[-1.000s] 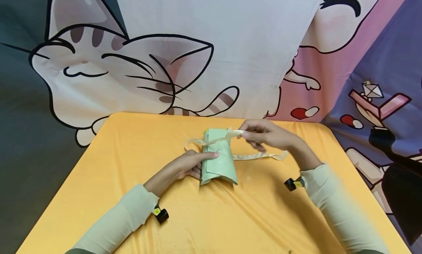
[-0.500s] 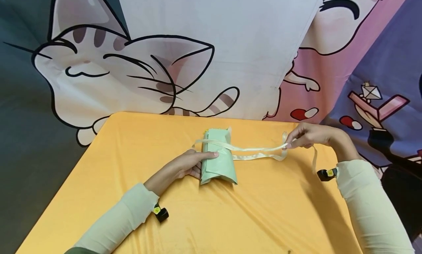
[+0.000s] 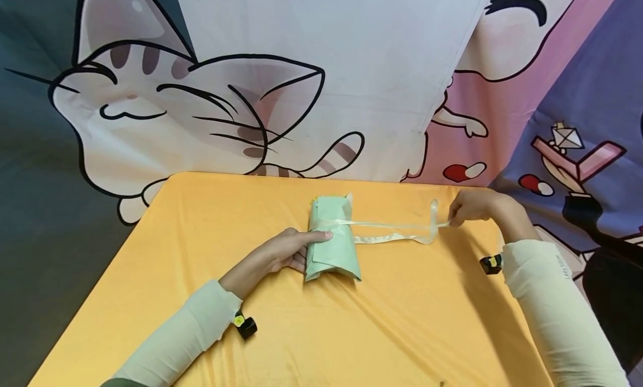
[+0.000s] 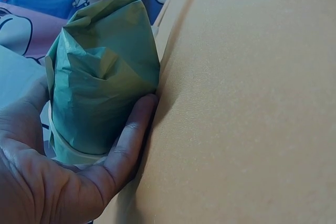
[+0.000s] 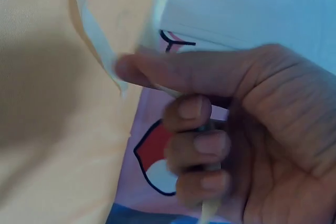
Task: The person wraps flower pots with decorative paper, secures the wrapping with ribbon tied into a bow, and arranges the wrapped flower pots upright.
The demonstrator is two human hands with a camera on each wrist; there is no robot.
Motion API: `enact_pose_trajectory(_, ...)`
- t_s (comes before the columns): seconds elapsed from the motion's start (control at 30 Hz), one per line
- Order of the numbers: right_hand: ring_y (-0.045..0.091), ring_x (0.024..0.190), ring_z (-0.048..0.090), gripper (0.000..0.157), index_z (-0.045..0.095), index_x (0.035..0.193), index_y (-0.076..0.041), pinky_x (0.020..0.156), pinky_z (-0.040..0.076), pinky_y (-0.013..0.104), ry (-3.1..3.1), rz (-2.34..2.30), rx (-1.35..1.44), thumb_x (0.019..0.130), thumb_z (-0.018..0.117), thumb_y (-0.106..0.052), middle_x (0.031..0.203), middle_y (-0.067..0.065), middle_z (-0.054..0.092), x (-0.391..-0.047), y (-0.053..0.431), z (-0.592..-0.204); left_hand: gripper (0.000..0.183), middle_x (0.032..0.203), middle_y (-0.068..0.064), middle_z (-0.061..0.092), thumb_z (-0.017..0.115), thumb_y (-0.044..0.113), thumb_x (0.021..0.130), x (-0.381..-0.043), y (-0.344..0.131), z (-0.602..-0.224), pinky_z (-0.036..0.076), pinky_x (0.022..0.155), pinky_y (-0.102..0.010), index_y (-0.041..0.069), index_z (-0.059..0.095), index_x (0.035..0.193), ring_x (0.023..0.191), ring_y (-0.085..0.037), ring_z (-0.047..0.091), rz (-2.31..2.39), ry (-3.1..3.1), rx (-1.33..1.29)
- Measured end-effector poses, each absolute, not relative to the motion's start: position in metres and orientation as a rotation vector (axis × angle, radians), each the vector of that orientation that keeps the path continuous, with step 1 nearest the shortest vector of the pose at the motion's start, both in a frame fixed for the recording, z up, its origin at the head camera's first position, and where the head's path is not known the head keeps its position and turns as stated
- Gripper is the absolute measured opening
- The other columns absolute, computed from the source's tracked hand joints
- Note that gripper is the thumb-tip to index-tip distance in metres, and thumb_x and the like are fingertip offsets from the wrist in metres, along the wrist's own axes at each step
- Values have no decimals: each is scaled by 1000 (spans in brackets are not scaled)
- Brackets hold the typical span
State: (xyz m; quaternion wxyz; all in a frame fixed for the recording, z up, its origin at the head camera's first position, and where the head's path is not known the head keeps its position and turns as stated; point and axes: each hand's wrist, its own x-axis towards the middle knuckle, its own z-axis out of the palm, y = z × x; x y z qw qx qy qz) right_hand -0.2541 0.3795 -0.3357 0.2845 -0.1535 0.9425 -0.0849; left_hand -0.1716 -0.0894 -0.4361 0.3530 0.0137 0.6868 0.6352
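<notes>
A pale green paper-wrapped bundle (image 3: 337, 253) lies on the yellow table, its folded paper end (image 4: 105, 72) facing the left wrist view. My left hand (image 3: 288, 250) grips its left side, thumb on top and fingers curled underneath. A cream ribbon (image 3: 387, 225) wraps across the bundle's upper part and stretches right, nearly straight, to my right hand (image 3: 472, 207). That hand pinches the ribbon between thumb and forefinger, the other fingers curled around its tail, as the right wrist view shows. The ribbon's other end (image 3: 392, 239) trails rightward from under the bundle and bends upward.
A yellow cloth covers the table (image 3: 251, 331), its far edge close behind the bundle. Behind stands a printed cartoon backdrop (image 3: 382, 68). A dark object (image 3: 613, 297) is at the right, beyond the table. A small camera (image 3: 245, 325) hangs at the left wrist.
My right hand has moved right, away from the bundle, drawing the ribbon out. The loose loop at the bundle's left has pulled flat against the paper. My left hand has stayed put.
</notes>
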Motion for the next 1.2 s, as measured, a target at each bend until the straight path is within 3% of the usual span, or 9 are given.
enact_pose_trajectory(0.1,29,93,73,24,85,111,0,88,62,53,2757,-143,-517,98,76,-17,108,15,83,-263,374,-341,59,84,-13,84,79,54,102,-172,-90,-437,72,77,-38,-2,82,116,75,-20,84,1638,1773,39)
enact_pose_trajectory(0.2,43,101,77,27,83,117,3,98,60,65,2914,-129,-524,102,67,-14,114,25,82,-276,363,-350,58,83,-12,84,80,55,101,-173,-91,-439,71,76,-37,-2,82,115,74,-19,84,1633,1777,30)
enact_pose_trajectory(0.43,69,136,52,45,70,147,1,114,44,78,2982,-64,-375,104,67,-13,150,37,64,-269,329,-382,58,79,-9,81,79,55,101,-173,-93,-441,71,74,-34,-1,82,113,72,-16,82,1617,1786,25)
enact_pose_trajectory(0.53,60,129,63,40,70,143,4,108,54,72,3033,-263,-362,107,67,-14,140,36,68,-249,304,-389,58,79,-9,81,79,55,101,-173,-92,-441,71,74,-34,-2,81,113,72,-16,82,1617,1783,27)
enact_pose_trajectory(0.63,44,105,77,33,75,131,5,91,66,57,2921,-695,-356,112,64,-19,119,30,77,-222,271,-392,58,79,-9,81,79,54,102,-173,-93,-439,71,74,-35,-3,81,113,72,-17,82,1618,1783,33)
enact_pose_trajectory(0.73,33,92,80,41,75,124,7,83,69,47,2552,-1127,-323,116,63,-31,106,25,80,-194,238,-395,59,79,-10,82,78,54,102,-174,-93,-437,71,75,-35,-4,81,114,72,-17,83,1616,1782,40)
enact_pose_trajectory(0.9,27,97,83,61,68,134,8,88,71,44,2144,-1361,-274,116,61,-50,113,20,82,-160,198,-402,61,81,-10,82,78,55,103,-176,-92,-435,71,76,-36,-5,81,116,75,-18,83,1624,1771,39)
enact_pose_trajectory(1.07,24,96,81,63,61,137,6,86,69,40,2144,-1407,-194,114,65,-52,117,18,79,-150,183,-408,62,82,-10,83,77,55,103,-177,-91,-437,71,78,-36,-5,81,118,78,-19,84,1626,1756,30)
enact_pose_trajectory(1.2,23,97,79,64,66,137,4,85,68,38,2120,-1422,-144,112,65,-55,118,16,78,-149,179,-412,62,82,-10,83,77,55,103,-177,-90,-439,71,78,-36,-4,81,118,78,-18,84,1624,1760,31)
